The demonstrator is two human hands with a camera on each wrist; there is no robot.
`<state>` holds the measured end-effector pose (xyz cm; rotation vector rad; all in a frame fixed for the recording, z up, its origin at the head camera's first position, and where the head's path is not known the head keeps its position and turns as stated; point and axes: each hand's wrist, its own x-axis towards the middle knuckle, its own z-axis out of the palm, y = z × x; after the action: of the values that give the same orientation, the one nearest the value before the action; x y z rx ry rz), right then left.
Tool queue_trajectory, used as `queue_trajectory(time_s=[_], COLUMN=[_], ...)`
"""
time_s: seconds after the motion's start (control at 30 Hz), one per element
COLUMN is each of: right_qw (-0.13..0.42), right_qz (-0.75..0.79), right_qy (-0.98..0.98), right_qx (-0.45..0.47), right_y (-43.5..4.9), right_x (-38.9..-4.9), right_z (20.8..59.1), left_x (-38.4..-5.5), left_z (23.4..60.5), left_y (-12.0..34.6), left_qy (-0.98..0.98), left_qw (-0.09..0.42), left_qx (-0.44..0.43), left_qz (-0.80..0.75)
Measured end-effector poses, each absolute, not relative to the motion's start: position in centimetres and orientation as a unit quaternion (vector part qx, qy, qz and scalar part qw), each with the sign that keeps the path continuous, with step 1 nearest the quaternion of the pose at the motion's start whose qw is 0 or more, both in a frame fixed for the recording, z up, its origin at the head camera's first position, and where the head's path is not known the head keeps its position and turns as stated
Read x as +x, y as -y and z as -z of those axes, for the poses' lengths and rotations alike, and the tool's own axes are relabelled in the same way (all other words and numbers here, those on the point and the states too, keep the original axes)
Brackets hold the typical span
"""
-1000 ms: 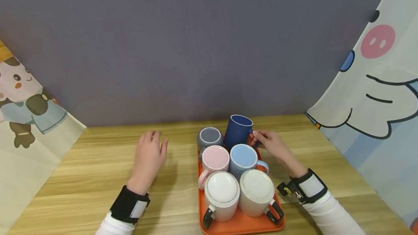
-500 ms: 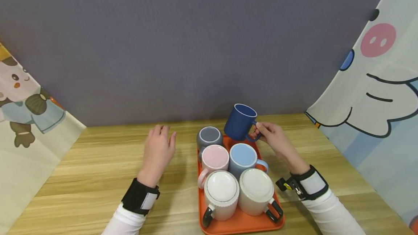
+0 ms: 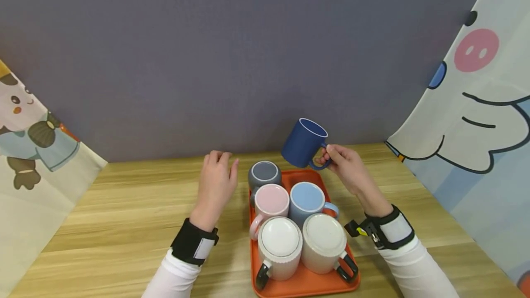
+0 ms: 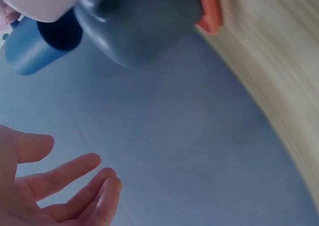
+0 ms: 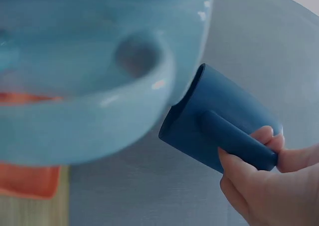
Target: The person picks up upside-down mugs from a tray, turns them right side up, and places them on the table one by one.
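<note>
My right hand point(image 3: 348, 169) pinches the handle of a dark blue mug point(image 3: 301, 146), raised above the back end of the orange tray point(image 3: 300, 176). The mug is tilted; its pale-ringed end faces up in the head view, while the right wrist view shows the dark opening of the mug point(image 5: 219, 116) on the other end. My left hand point(image 3: 217, 183) is over the wooden table, left of an upside-down grey mug point(image 3: 265, 174). In the left wrist view the fingers point(image 4: 75, 171) of that hand are spread loosely and hold nothing.
Upside down on the tray are a pink mug point(image 3: 271, 199), a light blue mug point(image 3: 307, 197) and two whitish mugs with black handles, one at left point(image 3: 281, 247) and one at right point(image 3: 325, 243). A grey wall point(image 3: 207, 59) rises behind the table point(image 3: 124, 220).
My right hand has lifted the dark blue mug off the back of the tray and tilted it, uncovering the orange surface there. The left hand has moved right and farther back, towards the grey mug.
</note>
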<state>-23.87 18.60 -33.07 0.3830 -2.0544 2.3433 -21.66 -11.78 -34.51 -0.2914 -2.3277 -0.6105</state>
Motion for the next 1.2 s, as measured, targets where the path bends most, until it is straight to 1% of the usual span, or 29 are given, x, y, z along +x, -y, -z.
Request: queue_trajectory(time_s=[0.13,0.53,0.73,1.03,1.2], right_qw=[0.003,0.022,0.032,0.034,0.042], right_qz=[-0.760,-0.778,-0.783,-0.799,-0.812], right_qy=[0.637,0.613,0.607,0.579,0.560], right_qx=[0.129,0.136,0.131,0.160,0.157], right_y=[-18.4,-17.7,-17.6,-17.3,-16.8], right_x=[-23.8,-22.8,-22.3,-22.3,-22.2], right_z=[32.4,30.2,29.6,28.8,28.4], left_x=[-21.7,-21.2,-20.7,-20.3,-20.0], left_z=[33.9,32.0,31.0,29.8,29.2], left_y=[10.8,8.4,7.3,5.9,5.1], left_qy=[0.885,0.860,0.852,0.837,0.831], left_qw=[0.369,0.380,0.376,0.378,0.375], left_qx=[-0.126,-0.148,-0.148,-0.148,-0.153], left_qz=[0.253,0.306,0.333,0.366,0.382])
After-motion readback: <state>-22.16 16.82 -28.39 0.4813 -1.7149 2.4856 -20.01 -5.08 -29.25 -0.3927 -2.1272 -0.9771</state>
